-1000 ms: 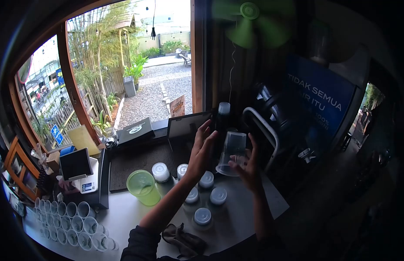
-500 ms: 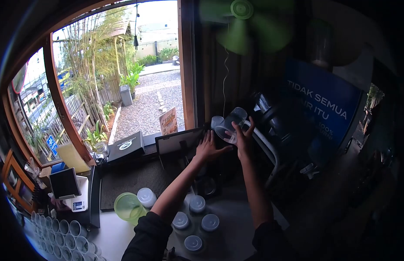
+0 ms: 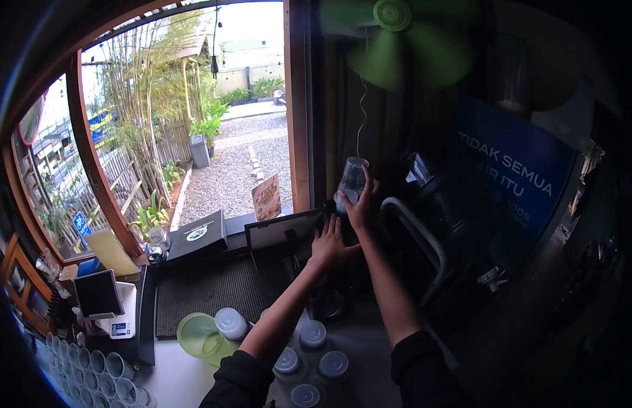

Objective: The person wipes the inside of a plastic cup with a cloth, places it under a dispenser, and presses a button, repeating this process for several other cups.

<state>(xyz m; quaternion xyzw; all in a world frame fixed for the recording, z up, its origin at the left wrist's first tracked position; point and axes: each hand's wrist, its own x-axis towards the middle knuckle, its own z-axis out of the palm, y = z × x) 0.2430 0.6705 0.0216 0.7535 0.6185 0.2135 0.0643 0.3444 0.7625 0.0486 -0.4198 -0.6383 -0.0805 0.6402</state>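
Observation:
My right hand [image 3: 360, 202] is raised near the wall with its fingers wrapped round a clear plastic cup [image 3: 354, 175]. The cup is nearly upright, leaning a little, and something whitish shows at its lower end. Just below and to the left, my left hand [image 3: 329, 246] has its fingers spread and its thumb stretched out towards my right forearm. Its fingertips reach the right end of a dark-framed panel [image 3: 288, 236]. The surface under that palm is in shadow.
Several white-lidded containers [image 3: 333, 364] stand on the counter below my arms, beside a green tub [image 3: 201, 338]. A black ribbed mat [image 3: 210, 292] lies to the left. Stacked clear cups [image 3: 101, 370] fill the lower left corner. A curved grey pipe [image 3: 424, 238] rises at right.
My right hand has shifted left, and the cup has turned from strongly tilted to nearly upright. The second clear cup beside it no longer shows separately. My left hand stays spread near the panel.

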